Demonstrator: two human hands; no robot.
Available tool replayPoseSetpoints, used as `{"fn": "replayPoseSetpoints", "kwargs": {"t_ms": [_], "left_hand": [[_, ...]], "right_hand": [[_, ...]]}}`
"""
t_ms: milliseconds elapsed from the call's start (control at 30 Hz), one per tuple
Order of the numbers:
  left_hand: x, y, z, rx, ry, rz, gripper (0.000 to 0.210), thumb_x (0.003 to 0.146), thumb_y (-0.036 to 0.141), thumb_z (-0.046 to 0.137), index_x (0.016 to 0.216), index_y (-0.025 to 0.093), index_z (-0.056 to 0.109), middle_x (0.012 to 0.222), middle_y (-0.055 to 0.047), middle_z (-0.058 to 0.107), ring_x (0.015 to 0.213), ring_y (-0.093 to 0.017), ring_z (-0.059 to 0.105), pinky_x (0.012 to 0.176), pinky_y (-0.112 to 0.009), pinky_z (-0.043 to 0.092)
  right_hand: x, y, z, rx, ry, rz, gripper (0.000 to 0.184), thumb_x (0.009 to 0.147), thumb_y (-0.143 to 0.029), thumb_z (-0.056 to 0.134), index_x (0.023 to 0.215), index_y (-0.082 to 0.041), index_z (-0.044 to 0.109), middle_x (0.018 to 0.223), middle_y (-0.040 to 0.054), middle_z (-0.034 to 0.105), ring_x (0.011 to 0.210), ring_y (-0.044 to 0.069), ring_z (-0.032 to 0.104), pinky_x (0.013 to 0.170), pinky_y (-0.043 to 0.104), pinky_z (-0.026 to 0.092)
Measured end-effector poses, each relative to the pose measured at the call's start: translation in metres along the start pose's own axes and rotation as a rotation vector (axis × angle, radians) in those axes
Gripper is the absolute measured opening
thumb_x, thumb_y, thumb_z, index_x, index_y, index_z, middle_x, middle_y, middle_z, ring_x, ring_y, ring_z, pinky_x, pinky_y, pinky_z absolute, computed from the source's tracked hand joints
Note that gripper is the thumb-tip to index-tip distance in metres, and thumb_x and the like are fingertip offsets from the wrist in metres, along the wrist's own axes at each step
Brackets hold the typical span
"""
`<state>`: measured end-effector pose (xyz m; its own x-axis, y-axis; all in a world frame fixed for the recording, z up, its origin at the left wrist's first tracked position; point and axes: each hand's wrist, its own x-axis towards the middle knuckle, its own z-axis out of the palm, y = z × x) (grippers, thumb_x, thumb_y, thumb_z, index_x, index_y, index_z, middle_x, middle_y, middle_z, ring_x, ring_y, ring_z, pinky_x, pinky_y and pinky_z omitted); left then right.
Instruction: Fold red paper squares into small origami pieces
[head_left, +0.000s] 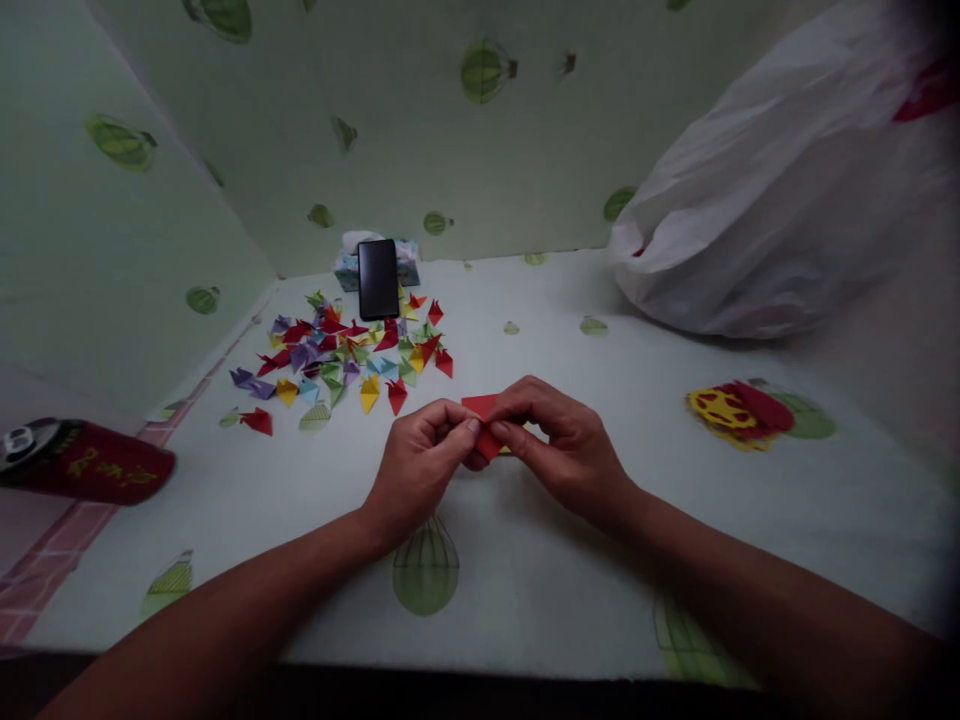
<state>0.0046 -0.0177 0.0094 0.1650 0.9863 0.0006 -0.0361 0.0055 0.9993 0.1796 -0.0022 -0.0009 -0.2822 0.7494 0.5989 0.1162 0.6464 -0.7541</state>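
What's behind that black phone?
Behind the phone is a patterned tissue box, white tissue showing at its top. The phone covers the middle of the box's front, so that's hidden.

The red paper (489, 447) I'm pinching looks smooth and matt, pretty much like the little folded paper pieces (304, 355). The phone (379, 280) has a smooth, glassy-looking front, the drinks can (97, 465) is metal with a soft sheen, and that bag (750, 200) is thin, crinkly plastic. Table surface (555, 580) looks smooth and matt, can't tell the material tbh.
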Motion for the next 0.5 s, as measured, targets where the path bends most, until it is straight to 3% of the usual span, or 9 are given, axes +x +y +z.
{"fn": "replayPoseSetpoints", "kwargs": {"t_ms": [500], "left_hand": [[-0.0021,-0.0041,0.0003,-0.1,-0.031,0.059,0.013,0.09,0.026,0.068,0.083,0.015,0.07,0.072,0.0,0.073,0.062,-0.008,0.067,0.064,-0.019,0.056]], "right_hand": [[-0.0012,-0.003,-0.0009,-0.022,-0.028,-0.01,0.009,0.093,-0.011,0.062,0.092,-0.017,0.069,0.082,0.0028,0.065,0.076,0.013,0.062,0.067,0.028,0.049]]}}
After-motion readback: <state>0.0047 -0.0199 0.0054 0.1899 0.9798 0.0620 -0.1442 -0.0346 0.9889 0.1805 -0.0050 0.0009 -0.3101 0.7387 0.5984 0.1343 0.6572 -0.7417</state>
